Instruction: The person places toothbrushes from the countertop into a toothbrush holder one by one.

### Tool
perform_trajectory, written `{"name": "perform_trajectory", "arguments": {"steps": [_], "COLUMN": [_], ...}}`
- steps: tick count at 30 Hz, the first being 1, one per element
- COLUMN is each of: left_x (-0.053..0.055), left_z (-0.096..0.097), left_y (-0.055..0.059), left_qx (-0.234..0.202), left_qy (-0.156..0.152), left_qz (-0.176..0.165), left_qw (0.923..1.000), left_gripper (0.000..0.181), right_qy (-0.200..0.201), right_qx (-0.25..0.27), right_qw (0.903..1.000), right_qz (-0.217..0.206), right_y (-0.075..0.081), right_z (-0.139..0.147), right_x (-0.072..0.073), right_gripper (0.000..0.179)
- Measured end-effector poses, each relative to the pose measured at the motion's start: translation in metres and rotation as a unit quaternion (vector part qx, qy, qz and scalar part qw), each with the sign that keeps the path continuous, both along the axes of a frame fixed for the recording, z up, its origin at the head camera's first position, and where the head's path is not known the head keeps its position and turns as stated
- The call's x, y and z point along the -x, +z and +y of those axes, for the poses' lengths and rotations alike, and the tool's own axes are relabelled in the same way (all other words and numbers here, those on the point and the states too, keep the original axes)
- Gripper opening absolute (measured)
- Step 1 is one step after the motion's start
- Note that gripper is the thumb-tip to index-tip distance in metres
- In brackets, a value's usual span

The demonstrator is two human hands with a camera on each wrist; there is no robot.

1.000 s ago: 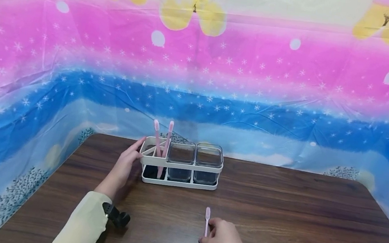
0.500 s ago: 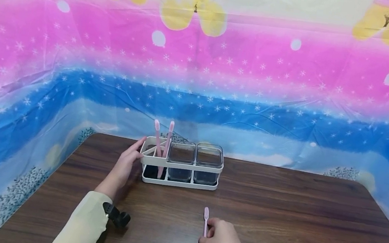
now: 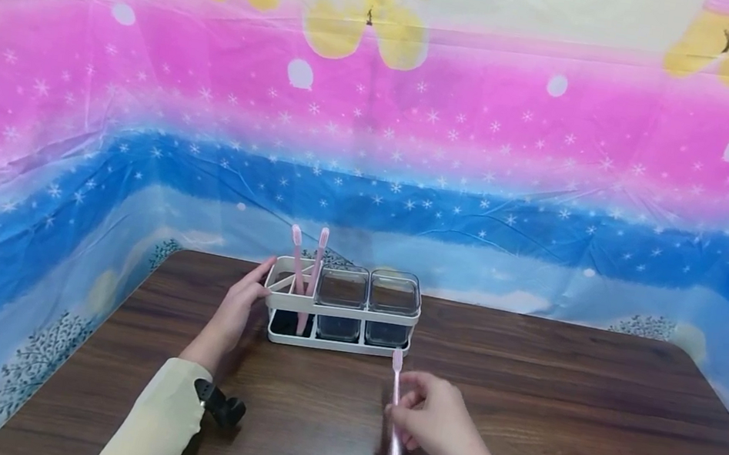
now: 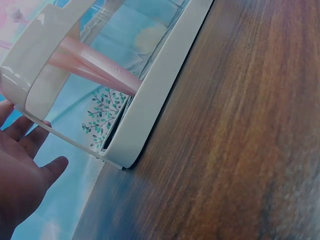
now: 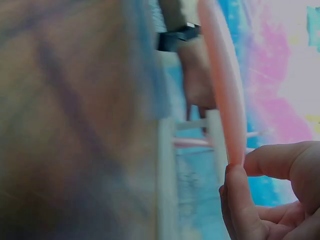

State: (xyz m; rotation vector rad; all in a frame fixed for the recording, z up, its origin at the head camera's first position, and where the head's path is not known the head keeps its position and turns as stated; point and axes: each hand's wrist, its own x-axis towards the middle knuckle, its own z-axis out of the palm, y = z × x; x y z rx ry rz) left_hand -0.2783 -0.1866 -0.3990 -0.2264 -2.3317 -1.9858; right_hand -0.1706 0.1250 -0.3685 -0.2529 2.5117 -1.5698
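Observation:
My right hand point(image 3: 439, 417) pinches a pink toothbrush point(image 3: 395, 449) between thumb and fingertips, bristle head up and away from me. The right wrist view shows its thick pink handle point(image 5: 227, 80) close up. A white toothbrush holder point(image 3: 359, 312) stands toward the back of the table. Two pink toothbrushes point(image 3: 320, 252) lean in its divided left compartment, and two clear square cups point(image 3: 395, 294) fill the other places. My left hand point(image 3: 233, 318) touches the holder's left end with fairly straight fingers; in the left wrist view the thumb point(image 4: 55, 170) stands apart from the frame.
The dark wood table point(image 3: 556, 410) has rounded far corners. A printed pink and blue cloth point(image 3: 481, 197) hangs behind it and along its sides. A black wrist device point(image 3: 219, 403) sits at my left cuff.
My right hand has moved forward and up with the pink toothbrush, whose head is now in front of the holder's right end. The left hand and holder have stayed put.

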Motion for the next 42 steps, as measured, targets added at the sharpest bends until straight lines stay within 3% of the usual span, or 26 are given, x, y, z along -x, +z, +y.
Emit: {"name": "perform_trajectory", "arguments": {"steps": [5, 10, 21, 30, 42], "left_x": [-0.001, -0.001, 0.0, -0.001, -0.002], "left_z": [0.0, 0.0, -0.001, -0.001, -0.001], "left_y": [0.0, 0.0, -0.001, 0.0, 0.001], "left_qx": [-0.002, -0.003, -0.001, 0.002, 0.001], "left_qy": [0.0, 0.003, 0.005, 0.004, 0.008], "left_qz": [0.001, 0.002, 0.002, 0.004, 0.0], "left_qw": [1.0, 1.0, 1.0, 1.0, 1.0], "left_gripper": [0.063, 0.063, 0.064, 0.063, 0.063], "right_qy": [-0.03, -0.032, -0.012, -0.028, -0.042], "right_qx": [-0.004, -0.014, -0.008, -0.011, 0.032], "right_qw": [0.9994, 0.9982, 0.9971, 0.995, 0.9845], "right_qz": [0.02, 0.048, 0.075, 0.096, 0.167], "right_y": [0.034, 0.064, 0.109, 0.126, 0.127], "right_z": [-0.001, -0.005, -0.036, -0.061, -0.083], "right_x": [0.014, 0.032, 0.067, 0.083, 0.097], "right_gripper": [0.047, 0.04, 0.038, 0.034, 0.032]}}
